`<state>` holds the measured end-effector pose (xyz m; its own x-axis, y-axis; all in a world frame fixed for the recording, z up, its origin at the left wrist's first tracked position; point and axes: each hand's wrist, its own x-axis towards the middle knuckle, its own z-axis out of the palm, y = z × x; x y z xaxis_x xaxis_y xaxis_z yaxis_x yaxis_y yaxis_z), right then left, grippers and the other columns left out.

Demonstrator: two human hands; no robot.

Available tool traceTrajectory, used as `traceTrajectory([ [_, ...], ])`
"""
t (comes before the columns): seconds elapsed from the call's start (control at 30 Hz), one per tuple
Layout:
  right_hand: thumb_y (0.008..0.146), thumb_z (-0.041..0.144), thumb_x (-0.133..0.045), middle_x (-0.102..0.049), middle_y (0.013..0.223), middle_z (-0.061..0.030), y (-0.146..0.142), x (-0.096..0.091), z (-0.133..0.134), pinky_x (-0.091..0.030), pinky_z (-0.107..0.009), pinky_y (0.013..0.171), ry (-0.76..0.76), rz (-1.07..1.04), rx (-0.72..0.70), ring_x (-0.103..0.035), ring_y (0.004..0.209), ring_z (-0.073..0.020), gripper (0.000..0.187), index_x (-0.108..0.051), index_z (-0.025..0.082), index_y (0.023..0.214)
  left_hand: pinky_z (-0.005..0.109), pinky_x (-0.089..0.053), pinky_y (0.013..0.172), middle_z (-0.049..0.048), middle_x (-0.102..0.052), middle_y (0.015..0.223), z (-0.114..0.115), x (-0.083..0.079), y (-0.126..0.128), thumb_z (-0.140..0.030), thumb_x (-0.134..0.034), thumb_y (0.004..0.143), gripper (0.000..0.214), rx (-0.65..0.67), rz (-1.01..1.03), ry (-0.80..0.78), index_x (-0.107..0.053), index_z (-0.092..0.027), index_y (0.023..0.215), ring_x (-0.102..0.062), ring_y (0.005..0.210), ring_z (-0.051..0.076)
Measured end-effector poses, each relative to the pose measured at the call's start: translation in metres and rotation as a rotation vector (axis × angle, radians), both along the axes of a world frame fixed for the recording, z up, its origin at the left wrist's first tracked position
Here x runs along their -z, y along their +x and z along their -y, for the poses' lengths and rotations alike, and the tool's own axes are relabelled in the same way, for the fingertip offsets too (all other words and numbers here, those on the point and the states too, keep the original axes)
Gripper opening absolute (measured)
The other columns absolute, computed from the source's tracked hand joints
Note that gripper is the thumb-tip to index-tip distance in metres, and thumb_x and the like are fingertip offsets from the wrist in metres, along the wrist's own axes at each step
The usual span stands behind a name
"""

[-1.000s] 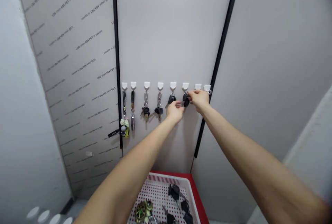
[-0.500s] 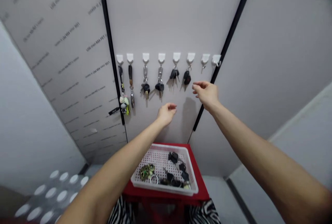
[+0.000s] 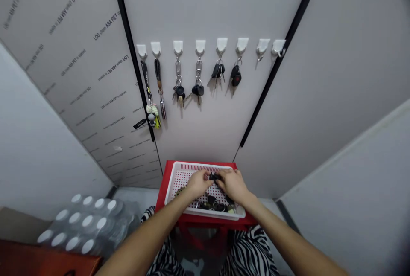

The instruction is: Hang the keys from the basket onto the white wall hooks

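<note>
Both hands are down in a white perforated plastic basket [image 3: 171,186]. A bunch of black-headed keys [image 3: 214,177] lies between them near the basket's back wall. My left hand [image 3: 197,183] has its thumb and fingers pinched at the left side of this bunch. From the right, my right hand [image 3: 233,185] closes its fingers on the same keys. Below the hands, more dark keys [image 3: 213,202] with metal rings lie in the basket, partly covered by the right hand. A gold-green trinket [image 3: 180,191] shows just past my left wrist.
The basket stands on a red stool [image 3: 164,188] against the wall. White hooks [image 3: 200,47] run along the wall; most carry keys [image 3: 197,90] or a lanyard with charms [image 3: 152,116], while the two rightmost hold nothing. Bottles with white caps [image 3: 87,221] stand lower left.
Both hands have come down from in front of the wall into the basket and closed on a bunch of keys. The view has tilted, so the hooks sit higher.
</note>
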<state>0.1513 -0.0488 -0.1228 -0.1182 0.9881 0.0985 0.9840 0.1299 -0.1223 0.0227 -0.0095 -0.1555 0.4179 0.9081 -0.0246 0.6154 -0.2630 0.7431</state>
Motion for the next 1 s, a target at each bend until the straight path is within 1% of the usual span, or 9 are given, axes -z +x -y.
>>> traceTrajectory([
  [0.07, 0.066, 0.026, -0.041, -0.056, 0.086, -0.0059, -0.003, 0.002, 0.0, -0.026, -0.031, 0.071, 0.011, 0.02, 0.018, -0.045, 0.083, -0.0185, 0.023, -0.053, 0.021, 0.086, 0.025, -0.038, 0.062, 0.0034, -0.057, 0.076, 0.002, -0.002, 0.001, -0.029, -0.048, 0.059, 0.032, 0.005, -0.099, 0.057, -0.05, -0.016, 0.088, -0.051, 0.07, 0.015],
  [0.17, 0.066, 0.026, -0.042, -0.055, 0.086, -0.0053, -0.004, 0.003, 0.001, -0.024, -0.031, 0.071, 0.011, 0.025, 0.01, -0.044, 0.084, -0.0183, 0.024, -0.053, 0.024, 0.087, 0.025, -0.037, 0.063, 0.0043, -0.057, 0.076, 0.002, -0.005, 0.003, -0.022, -0.043, 0.061, 0.026, 0.004, -0.2, 0.109, -0.052, -0.017, 0.085, -0.05, 0.072, 0.016],
  [0.27, 0.067, 0.027, -0.041, -0.055, 0.083, -0.0044, -0.004, 0.004, 0.0, -0.022, -0.032, 0.07, 0.009, 0.016, 0.014, -0.044, 0.082, -0.0181, 0.021, -0.054, 0.025, 0.083, 0.023, -0.036, 0.062, 0.0042, -0.058, 0.075, -0.001, -0.004, 0.003, -0.016, -0.039, 0.062, 0.024, -0.037, -0.219, 0.065, -0.054, -0.016, 0.081, -0.051, 0.07, 0.015],
  [0.47, 0.067, 0.027, -0.04, -0.057, 0.074, -0.003, -0.005, 0.003, -0.004, -0.021, -0.032, 0.069, 0.051, -0.063, 0.056, -0.044, 0.077, -0.0173, 0.017, -0.056, 0.022, 0.066, 0.018, -0.035, 0.056, 0.0023, -0.058, 0.067, -0.006, -0.004, 0.004, -0.012, -0.04, 0.062, 0.021, -0.094, 0.015, -0.062, -0.056, -0.012, 0.074, -0.049, 0.061, 0.01],
  [0.6, 0.064, 0.02, -0.039, -0.056, 0.067, -0.0014, -0.001, -0.001, -0.005, -0.023, -0.03, 0.068, 0.117, -0.186, 0.073, -0.044, 0.072, -0.0149, 0.014, -0.053, 0.019, 0.061, 0.018, -0.035, 0.051, 0.0011, -0.056, 0.059, -0.011, -0.006, 0.0, -0.012, -0.038, 0.063, 0.021, -0.138, 0.177, -0.156, -0.055, -0.01, 0.074, -0.047, 0.052, 0.008],
  [0.7, 0.06, 0.016, -0.038, -0.052, 0.058, 0.0004, 0.003, -0.006, -0.005, -0.028, -0.024, 0.059, 0.129, -0.34, 0.04, -0.044, 0.059, -0.0111, 0.011, -0.048, 0.017, 0.057, 0.02, -0.036, 0.05, 0.0009, -0.054, 0.055, -0.014, -0.007, -0.003, -0.013, -0.038, 0.063, 0.022, -0.167, 0.236, -0.225, -0.054, -0.009, 0.077, -0.046, 0.049, 0.008],
  [0.83, 0.059, 0.016, -0.036, -0.04, 0.046, 0.0044, 0.004, -0.012, -0.005, -0.027, -0.019, 0.045, 0.09, -0.62, 0.036, -0.037, 0.044, -0.0073, 0.007, -0.041, 0.017, 0.054, 0.023, -0.038, 0.065, 0.0028, -0.058, 0.071, -0.009, -0.011, 0.001, -0.004, -0.042, 0.057, 0.023, -0.057, 0.387, -0.204, -0.054, -0.01, 0.076, -0.05, 0.066, 0.01],
  [0.93, 0.059, 0.017, -0.036, -0.035, 0.044, 0.0058, 0.003, -0.017, -0.006, -0.027, -0.018, 0.043, 0.074, -0.812, 0.049, -0.035, 0.042, -0.0065, 0.005, -0.038, 0.017, 0.054, 0.025, -0.036, 0.073, 0.0028, -0.058, 0.081, 0.001, -0.019, 0.009, -0.001, -0.044, 0.053, 0.03, 0.1, 0.552, -0.224, -0.054, -0.011, 0.079, -0.049, 0.078, 0.013],
  [1.0, 0.058, 0.018, -0.036, -0.036, 0.044, 0.0061, 0.007, -0.025, -0.009, -0.028, -0.018, 0.042, 0.058, -0.922, 0.057, -0.035, 0.041, -0.0061, 0.004, -0.038, 0.017, 0.055, 0.025, -0.035, 0.074, 0.003, -0.057, 0.082, 0.004, -0.028, 0.016, -0.001, -0.045, 0.053, 0.032, 0.155, 0.664, -0.267, -0.053, -0.011, 0.082, -0.049, 0.079, 0.013],
])
